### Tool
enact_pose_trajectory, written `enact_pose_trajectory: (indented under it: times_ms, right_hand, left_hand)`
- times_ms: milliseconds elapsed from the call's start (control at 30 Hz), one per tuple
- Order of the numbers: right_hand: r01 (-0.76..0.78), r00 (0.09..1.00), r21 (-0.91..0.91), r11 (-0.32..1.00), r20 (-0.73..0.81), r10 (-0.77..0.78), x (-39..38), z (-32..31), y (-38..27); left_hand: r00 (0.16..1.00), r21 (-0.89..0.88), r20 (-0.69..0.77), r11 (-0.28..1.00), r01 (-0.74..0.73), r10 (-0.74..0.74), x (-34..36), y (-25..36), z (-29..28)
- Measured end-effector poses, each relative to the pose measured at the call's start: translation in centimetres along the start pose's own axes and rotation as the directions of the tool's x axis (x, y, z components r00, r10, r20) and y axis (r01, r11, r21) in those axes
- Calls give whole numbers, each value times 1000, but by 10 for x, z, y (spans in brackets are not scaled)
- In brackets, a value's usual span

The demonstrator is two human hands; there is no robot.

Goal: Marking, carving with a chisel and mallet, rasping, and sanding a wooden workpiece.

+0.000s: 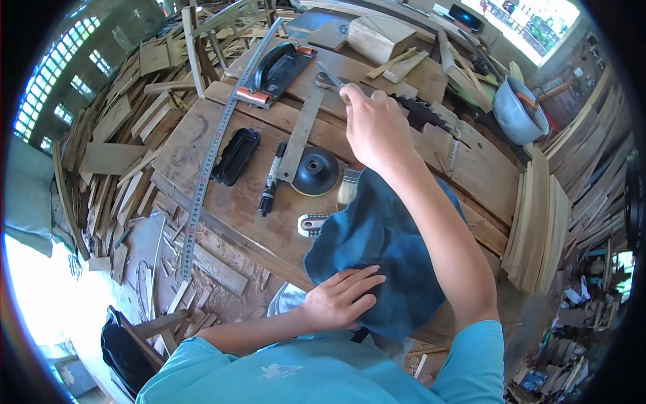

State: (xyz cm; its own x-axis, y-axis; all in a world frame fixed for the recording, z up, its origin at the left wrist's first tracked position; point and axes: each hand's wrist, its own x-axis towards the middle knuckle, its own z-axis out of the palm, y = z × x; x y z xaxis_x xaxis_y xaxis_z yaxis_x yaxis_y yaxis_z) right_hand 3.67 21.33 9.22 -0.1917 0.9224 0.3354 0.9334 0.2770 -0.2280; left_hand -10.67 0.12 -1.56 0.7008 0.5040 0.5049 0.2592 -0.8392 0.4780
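Note:
My left hand [345, 296] lies flat on a dark blue cloth [383, 236], fingers stretched out. The cloth is spread over the bench's near edge. Farther off, my right hand [378, 124] is closed around a thin grey metal tool [329, 74]; its grip end is hidden, so I cannot tell its kind. Below that hand lie a flat metal strip [301, 135], a black round backing pad [317, 168] and a brush [348, 187] partly under the cloth. A black marker [271, 182] and a grey-and-white slotted object [311, 225] are left of the cloth.
On the wooden bench [269, 236] lie an extended tape measure blade [205, 172], a black tray-like case [236, 156], a hand sander [279, 73] and a dark toothed blade [422, 113]. A wood block [381, 39] and bucket [518, 111] stand beyond. Scrap wood [111, 158] is piled leftward.

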Motion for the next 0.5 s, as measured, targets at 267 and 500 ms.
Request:
enact_pose_trajectory:
  times_ms: [267,500]
  right_hand:
    - [-98,950,-20,995,295,99,61,8,-71]
    - [-109,961,66,992,262,88,43,14,-70]
  left_hand:
    - [1000,-13,23,1000,-6,6,1,1,-2]
    - [1000,-113,19,994,-14,16,-1,0,-3]
